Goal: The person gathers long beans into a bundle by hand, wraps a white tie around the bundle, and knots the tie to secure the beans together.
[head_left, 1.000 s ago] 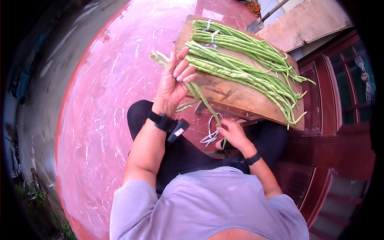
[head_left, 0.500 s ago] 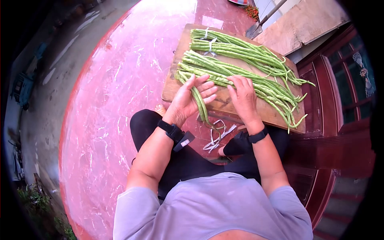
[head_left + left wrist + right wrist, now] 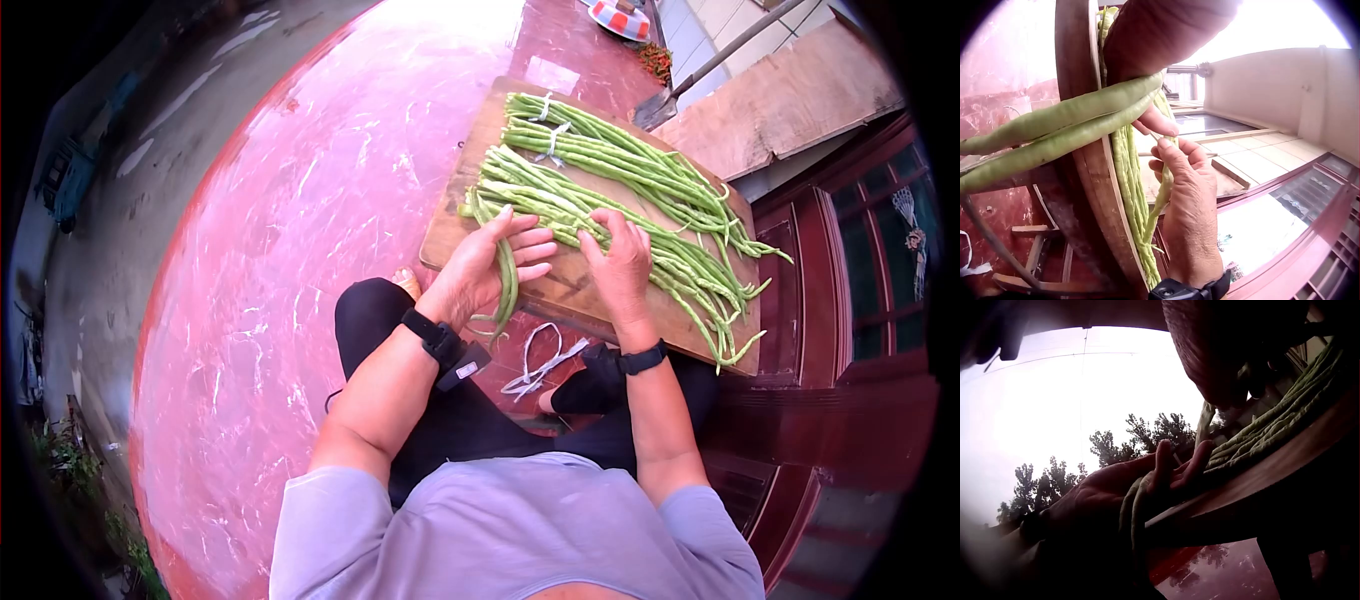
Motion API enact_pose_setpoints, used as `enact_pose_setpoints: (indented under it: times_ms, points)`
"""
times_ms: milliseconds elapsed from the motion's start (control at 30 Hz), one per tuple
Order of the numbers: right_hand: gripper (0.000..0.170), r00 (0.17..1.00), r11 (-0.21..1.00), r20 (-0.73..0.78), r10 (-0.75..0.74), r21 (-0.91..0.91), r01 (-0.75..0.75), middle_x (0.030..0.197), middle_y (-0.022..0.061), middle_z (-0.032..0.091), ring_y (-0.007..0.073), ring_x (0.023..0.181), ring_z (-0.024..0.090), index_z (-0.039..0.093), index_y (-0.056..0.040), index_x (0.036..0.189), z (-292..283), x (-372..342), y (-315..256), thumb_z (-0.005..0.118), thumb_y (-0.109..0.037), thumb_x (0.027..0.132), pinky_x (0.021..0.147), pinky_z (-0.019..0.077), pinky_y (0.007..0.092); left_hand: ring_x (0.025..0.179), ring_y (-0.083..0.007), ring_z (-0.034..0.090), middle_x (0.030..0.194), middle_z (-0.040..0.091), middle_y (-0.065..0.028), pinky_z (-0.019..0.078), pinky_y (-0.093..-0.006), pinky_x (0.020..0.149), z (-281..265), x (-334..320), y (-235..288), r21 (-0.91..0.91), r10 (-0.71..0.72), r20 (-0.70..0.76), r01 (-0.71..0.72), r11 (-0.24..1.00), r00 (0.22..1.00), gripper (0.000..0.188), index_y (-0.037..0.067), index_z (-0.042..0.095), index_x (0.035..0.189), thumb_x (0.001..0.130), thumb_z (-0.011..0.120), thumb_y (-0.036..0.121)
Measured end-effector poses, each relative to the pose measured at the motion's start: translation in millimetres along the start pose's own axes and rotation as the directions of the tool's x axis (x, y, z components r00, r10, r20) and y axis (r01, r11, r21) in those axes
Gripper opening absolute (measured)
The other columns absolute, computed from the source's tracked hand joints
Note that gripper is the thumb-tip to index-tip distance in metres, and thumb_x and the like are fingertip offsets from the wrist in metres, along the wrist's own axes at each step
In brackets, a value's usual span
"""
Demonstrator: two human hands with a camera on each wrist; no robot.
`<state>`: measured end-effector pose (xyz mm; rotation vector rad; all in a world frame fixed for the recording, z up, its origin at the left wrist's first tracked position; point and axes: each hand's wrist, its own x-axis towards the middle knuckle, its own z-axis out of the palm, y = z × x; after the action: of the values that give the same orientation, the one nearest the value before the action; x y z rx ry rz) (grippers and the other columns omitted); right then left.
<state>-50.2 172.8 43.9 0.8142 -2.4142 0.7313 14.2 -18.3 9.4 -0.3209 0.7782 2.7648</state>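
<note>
Palm up at the board's near left edge, my left hand [image 3: 478, 272] holds a few long green beans [image 3: 508, 278] in the crook of its thumb, fingers extended. These beans [image 3: 1054, 125] cross the left wrist view, and their ends hang below the hand. My right hand [image 3: 620, 268] is just to the right, over the near bunch. Its thumb and forefinger pinch a bean [image 3: 1165, 181] in the left wrist view; the left fingertips are close beside it. Loose long beans [image 3: 560, 195] lie on the wooden board [image 3: 450, 225], near a bunch [image 3: 620, 150] tied with pale strips.
Pale strips [image 3: 530, 378] hang or lie below the board's near edge. A shovel [image 3: 655, 108] and a plywood sheet [image 3: 780, 100] are beyond the board, with a dark red door [image 3: 785, 290] at right. A red-and-white basin [image 3: 620, 20] is at the top.
My right hand has moved from the lower ends of the held beans up to the board. The left hand has come down and turned palm up, still holding beans.
</note>
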Motion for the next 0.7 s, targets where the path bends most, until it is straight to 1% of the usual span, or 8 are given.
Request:
enact_pose_setpoints:
  times_ms: [100, 133, 233, 367, 400, 500, 600, 700]
  points:
    - [0.028, 0.995, 0.982, 0.007, 0.095, 0.164, -0.095, 0.091, 0.0076, 0.066, 0.0294, 0.088, 0.063, 0.061, -0.0103, 0.101, -13, -10, -17, 0.075, -0.012, 0.077, 0.080, 0.0476, 0.0409, 0.131, -0.0341, 0.047, 0.141, 0.045, -0.0242, 0.0506, -0.0465, 0.100, 14, -4, -2, 0.005, 0.084, 0.002, -0.084, 0.996, 0.996, 0.066, -0.002, 0.026, 0.147, 0.104, 0.035, 0.047]
    - [0.029, 0.996, 0.983, -0.001, 0.087, 0.163, -0.086, 0.091, 0.0079, 0.066, 0.0300, 0.088, 0.063, 0.061, -0.0095, 0.101, -17, -13, -25, 0.076, -0.010, 0.076, 0.077, 0.0494, 0.0408, 0.132, -0.0331, 0.045, 0.143, 0.043, -0.0228, 0.0479, -0.0484, 0.103, 17, -5, -1, -0.025, 0.106, 0.099, -0.104, 0.994, 0.989, 0.062, 0.001, 0.025, 0.147, 0.104, 0.037, 0.044]
    - [0.029, 0.989, 0.960, 0.052, 0.142, 0.236, -0.150, 0.092, 0.0085, 0.066, 0.0300, 0.089, 0.063, 0.061, -0.0090, 0.101, -21, -30, -36, 0.076, -0.009, 0.076, 0.078, 0.0491, 0.0408, 0.135, -0.0325, 0.043, 0.148, 0.039, -0.0195, 0.0469, -0.0496, 0.104, 20, -5, -2, -0.026, 0.193, 0.242, -0.193, 0.981, 0.951, 0.068, 0.003, 0.021, 0.150, 0.103, 0.034, 0.049]
    - [0.030, 0.989, 0.951, 0.097, 0.114, 0.277, -0.137, 0.091, 0.0088, 0.066, 0.0301, 0.087, 0.063, 0.061, -0.0069, 0.101, -24, -47, -41, 0.076, -0.007, 0.075, 0.079, 0.0479, 0.0412, 0.134, -0.0317, 0.044, 0.146, 0.041, -0.0182, 0.0467, -0.0502, 0.105, 27, -8, -1, -0.113, 0.272, 0.268, -0.250, 0.962, 0.924, 0.064, 0.006, 0.025, 0.149, 0.103, 0.035, 0.048]
    - [0.030, 0.985, 0.942, 0.113, 0.133, 0.296, -0.161, 0.090, 0.0088, 0.066, 0.0299, 0.087, 0.063, 0.061, -0.0065, 0.101, -24, -50, -41, 0.075, -0.007, 0.075, 0.079, 0.0476, 0.0412, 0.130, -0.0311, 0.049, 0.138, 0.050, -0.0152, 0.0480, -0.0497, 0.104, 30, -11, 0, -0.087, 0.279, 0.275, -0.265, 0.960, 0.920, 0.064, 0.006, 0.026, 0.149, 0.102, 0.036, 0.048]
    - [0.030, 0.985, 0.945, 0.105, 0.136, 0.285, -0.161, 0.091, 0.0090, 0.066, 0.0295, 0.087, 0.063, 0.061, -0.0070, 0.101, -27, -53, -44, 0.075, -0.007, 0.075, 0.079, 0.0474, 0.0406, 0.120, -0.0292, 0.056, 0.118, 0.061, -0.0095, 0.0497, -0.0489, 0.102, 25, -12, -3, -0.059, 0.286, 0.303, -0.282, 0.958, 0.909, 0.063, 0.005, 0.027, 0.149, 0.102, 0.038, 0.046]
    - [0.031, 0.986, 0.950, 0.110, 0.127, 0.272, -0.153, 0.091, 0.0086, 0.066, 0.0290, 0.087, 0.063, 0.061, -0.0074, 0.102, -27, -55, -45, 0.076, -0.007, 0.075, 0.079, 0.0469, 0.0402, 0.103, -0.0256, 0.062, 0.094, 0.060, -0.0019, 0.0518, -0.0466, 0.098, 20, -9, -4, -0.075, 0.268, 0.335, -0.257, 0.963, 0.903, 0.061, 0.006, 0.029, 0.147, 0.102, 0.039, 0.045]
    - [0.032, 0.985, 0.954, 0.134, 0.109, 0.265, -0.142, 0.092, 0.0080, 0.066, 0.0289, 0.088, 0.063, 0.061, -0.0083, 0.104, -23, -57, -45, 0.076, -0.008, 0.075, 0.079, 0.0462, 0.0400, 0.089, -0.0215, 0.062, 0.080, 0.052, 0.0011, 0.0534, -0.0439, 0.095, 22, -10, -5, -0.119, 0.251, 0.223, -0.229, 0.966, 0.942, 0.055, 0.005, 0.040, 0.140, 0.102, 0.043, 0.044]
